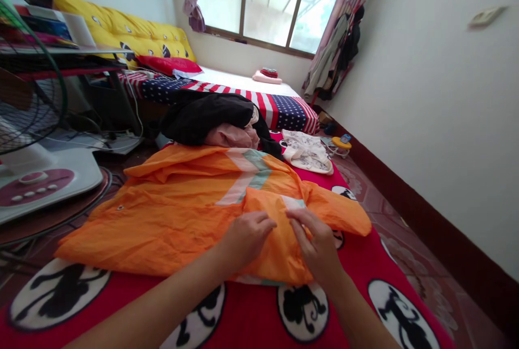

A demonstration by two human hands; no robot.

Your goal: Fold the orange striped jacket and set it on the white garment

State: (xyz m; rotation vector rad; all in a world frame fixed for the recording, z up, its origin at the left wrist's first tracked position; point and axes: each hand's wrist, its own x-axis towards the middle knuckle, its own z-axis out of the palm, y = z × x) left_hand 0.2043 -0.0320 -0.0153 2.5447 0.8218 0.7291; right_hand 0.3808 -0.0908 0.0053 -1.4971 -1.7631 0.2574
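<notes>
An orange jacket (170, 214) with white and pale green chevron stripes lies spread out, with one sleeve (279, 252) folded over it towards me. My left hand (248, 235) pinches the fabric of this sleeve between thumb and fingers. A short way to the right, my right hand (316, 238) grips the same sleeve near its striped part, fingers pointing left. The other sleeve end (344, 211) sticks out to the right. Under the jacket is a red blanket (243, 316) with black figures in white circles.
Behind the jacket lie a heap of black clothes (211, 114) and a white patterned garment (310, 152). A fan (44, 181) stands at the left beside a shelf (68, 54). A bed (259, 101) is under the window; a wall (446, 122) runs along the right.
</notes>
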